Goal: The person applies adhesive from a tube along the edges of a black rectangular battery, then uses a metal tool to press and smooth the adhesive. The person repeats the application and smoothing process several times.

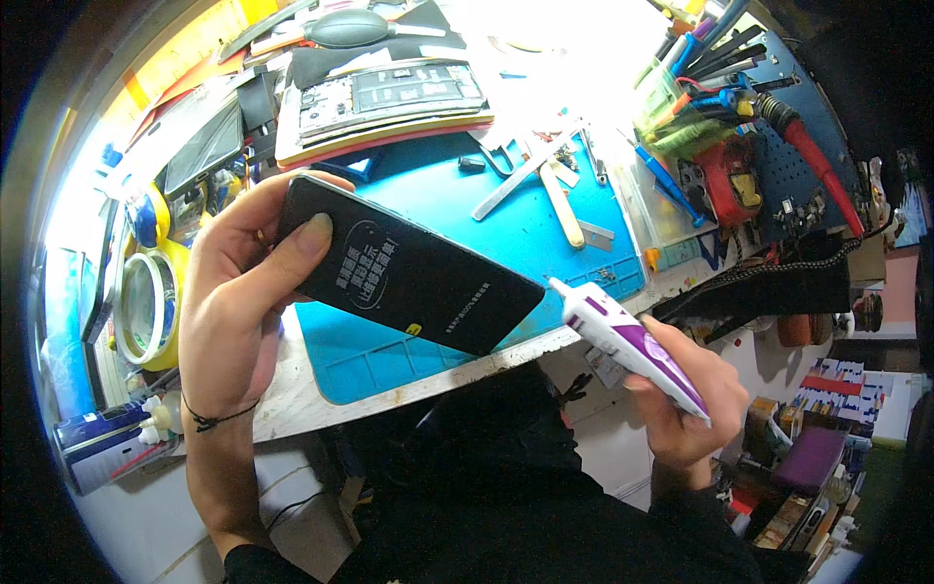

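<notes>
My left hand [248, 263] grips one end of a black smartphone [418, 282], thumb on its dark face, which carries pale printing. The phone is tilted above a blue work mat [360, 365]. In my right hand [696, 394] is a white and purple glue tube [632, 341], fingers wrapped around its lower part. The tube's narrow nozzle points toward the phone's far right corner, with a small gap between them. Part of the mat is hidden behind the phone.
Metal and cream-handled pry tools [562, 204] lie on the mat. An opened device [389, 97] rests on a stack behind it. Tape rolls [151, 307] and a spray can [107, 443] stand at left. Right are a red-handled soldering iron [822, 175] and a red tape measure [730, 180].
</notes>
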`<action>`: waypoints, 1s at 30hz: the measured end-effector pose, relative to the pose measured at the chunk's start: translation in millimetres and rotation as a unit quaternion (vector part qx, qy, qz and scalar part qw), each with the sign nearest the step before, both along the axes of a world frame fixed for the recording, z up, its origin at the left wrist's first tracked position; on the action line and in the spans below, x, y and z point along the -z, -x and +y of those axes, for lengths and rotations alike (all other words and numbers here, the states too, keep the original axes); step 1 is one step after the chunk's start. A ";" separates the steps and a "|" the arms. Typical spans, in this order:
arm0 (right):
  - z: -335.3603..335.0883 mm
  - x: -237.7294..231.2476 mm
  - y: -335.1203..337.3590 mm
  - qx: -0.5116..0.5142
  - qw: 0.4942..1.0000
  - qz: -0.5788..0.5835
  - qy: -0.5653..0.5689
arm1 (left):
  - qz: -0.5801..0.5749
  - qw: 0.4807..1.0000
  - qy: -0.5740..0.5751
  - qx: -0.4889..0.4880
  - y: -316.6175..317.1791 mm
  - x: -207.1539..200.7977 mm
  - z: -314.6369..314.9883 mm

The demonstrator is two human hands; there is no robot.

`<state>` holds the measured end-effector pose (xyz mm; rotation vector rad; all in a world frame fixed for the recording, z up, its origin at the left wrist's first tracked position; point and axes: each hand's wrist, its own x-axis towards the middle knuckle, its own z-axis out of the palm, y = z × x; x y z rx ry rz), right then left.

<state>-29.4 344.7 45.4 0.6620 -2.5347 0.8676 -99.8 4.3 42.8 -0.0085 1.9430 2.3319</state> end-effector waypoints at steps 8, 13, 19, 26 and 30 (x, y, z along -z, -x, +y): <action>-3.1 27.7 21.0 0.047 0.976 -0.011 0.215 | 0.014 1.000 0.000 -0.004 -0.6 -3.3 2.9; -26.7 31.5 52.4 -0.011 1.000 -0.003 0.013 | 0.054 0.997 0.021 -0.052 -5.9 -18.4 -1.9; -39.5 31.1 58.8 -0.013 0.991 0.057 -0.122 | 0.056 0.985 0.042 -0.160 -45.4 -9.0 -2.1; -97.7 18.6 50.8 -0.100 0.987 0.118 -0.032 | 0.107 0.960 0.004 -0.257 -89.6 25.1 19.0; -149.5 12.6 41.5 -0.229 0.961 0.155 -0.025 | 0.108 0.964 0.023 -0.241 -95.7 29.0 19.3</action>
